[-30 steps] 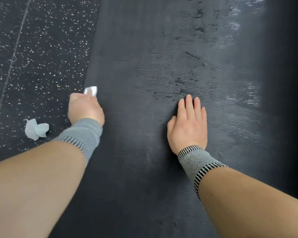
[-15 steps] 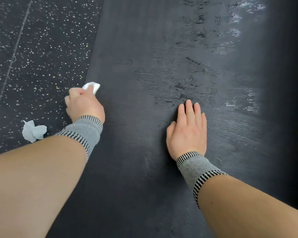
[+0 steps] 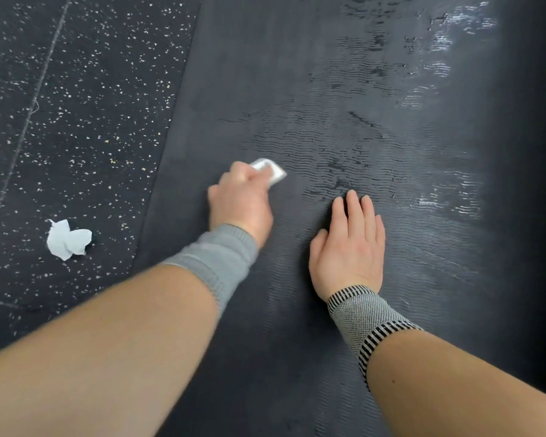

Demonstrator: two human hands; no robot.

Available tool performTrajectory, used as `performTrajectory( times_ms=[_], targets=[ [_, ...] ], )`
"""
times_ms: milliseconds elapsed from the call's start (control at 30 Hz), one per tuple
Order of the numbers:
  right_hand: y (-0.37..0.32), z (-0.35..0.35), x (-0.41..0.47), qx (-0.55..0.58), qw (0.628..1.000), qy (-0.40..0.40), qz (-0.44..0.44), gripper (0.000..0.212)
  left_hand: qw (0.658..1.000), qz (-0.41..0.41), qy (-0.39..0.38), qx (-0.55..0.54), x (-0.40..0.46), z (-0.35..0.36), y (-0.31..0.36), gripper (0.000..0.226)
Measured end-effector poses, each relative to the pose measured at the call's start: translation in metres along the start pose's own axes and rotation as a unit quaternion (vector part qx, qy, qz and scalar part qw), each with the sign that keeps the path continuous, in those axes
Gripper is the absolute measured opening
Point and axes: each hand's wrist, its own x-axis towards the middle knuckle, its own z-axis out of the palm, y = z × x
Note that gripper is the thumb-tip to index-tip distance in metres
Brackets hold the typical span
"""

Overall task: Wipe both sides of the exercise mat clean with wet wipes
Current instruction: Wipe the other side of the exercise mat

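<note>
Two bare forearms are seen reaching forward from the lower edge of the view, each wrapped at the wrist in a knitted band. The band (image 3: 216,263) on the left wrist is plain grey and blurred; the band (image 3: 364,321) on the right wrist is grey with black-and-white striped edges.

The right hand (image 3: 349,247) is laid flat, palm down, on the dark exercise mat (image 3: 297,89). Its fingers are held straight and close together, pointing away from the body, with the thumb set slightly apart on the inner side. Nothing is grasped by it; it is simply pressed against the ribbed surface.

The left hand (image 3: 241,201) is placed just beside the right hand, to its left and slightly farther forward, also over the mat. Its fingers are curled into a fist around a folded white wet wipe (image 3: 270,170), whose corner is seen sticking out beyond the knuckles, against the mat. The hand is blurred.

Well to the left of the left hand, off the mat's edge, a crumpled white wipe (image 3: 67,239) is seen lying on the speckled dark floor (image 3: 76,89).

Beyond the fingertips of both hands, the mat's wavy ribbing is marked with dark damp patches, and farther away to the right, shiny wet streaks are caught by the light.
</note>
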Motion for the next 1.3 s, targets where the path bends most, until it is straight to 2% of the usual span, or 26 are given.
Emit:
performTrajectory(
  times_ms=[67,133,233,333,433,500,567,633,733,833,933,1067,1167,1233,1300],
  targets=[
    [0.001,0.000,0.000,-0.002,1.000,-0.003,0.001,0.053,0.994,-0.089,0.021,0.056,0.020,-0.013,-0.051,0.050],
    [0.001,0.002,0.001,-0.001,1.000,-0.002,0.000,0.053,0.980,-0.175,0.030,0.093,0.032,-0.022,-0.087,0.042],
    [0.001,0.002,0.001,-0.002,1.000,0.001,0.001,0.053,0.969,-0.229,0.029,0.092,0.036,-0.015,-0.084,0.038],
    [0.000,0.002,0.001,0.001,1.000,0.012,0.003,0.052,0.978,-0.204,0.040,-0.009,0.025,0.003,-0.025,0.028],
    [0.000,0.001,0.001,0.005,1.000,0.018,0.002,0.051,0.991,-0.111,-0.002,-0.077,-0.001,0.014,0.044,0.010],
    [0.000,0.001,0.001,0.008,1.000,0.009,0.005,0.051,0.991,-0.034,-0.012,-0.126,-0.017,0.015,0.064,0.010],
    [0.001,0.001,0.001,0.006,1.000,0.014,0.006,0.051,0.993,0.056,-0.020,-0.107,-0.017,0.009,0.053,0.022],
    [0.000,0.000,0.001,0.002,1.000,0.017,0.004,0.051,0.995,0.001,-0.011,-0.097,0.001,-0.001,0.017,0.032],
    [0.000,0.001,0.001,0.004,1.000,0.016,0.003,0.051,0.983,-0.179,0.024,-0.025,0.020,-0.014,-0.041,0.034],
    [0.001,0.002,0.001,0.004,1.000,0.026,0.005,0.051,0.968,-0.241,0.045,-0.046,0.017,-0.011,-0.048,0.031],
    [0.000,0.002,0.001,0.007,0.999,0.031,0.002,0.051,0.972,-0.214,0.007,-0.094,0.008,-0.003,-0.003,0.033],
    [0.004,0.004,0.001,0.007,1.000,0.006,-0.007,0.055,0.990,-0.060,-0.047,-0.122,-0.012,0.002,0.070,0.026],
    [0.005,0.004,0.001,0.012,1.000,-0.006,-0.007,0.059,0.980,-0.027,-0.083,-0.177,-0.013,0.000,0.078,0.034],
    [0.004,0.003,0.001,0.036,0.999,0.024,-0.004,0.056,0.979,-0.047,-0.044,-0.191,-0.012,0.000,0.063,0.034],
    [0.003,0.003,0.001,0.047,0.998,0.042,-0.002,0.054,0.986,-0.071,0.017,-0.150,-0.017,0.005,0.050,0.038]
  ],
)
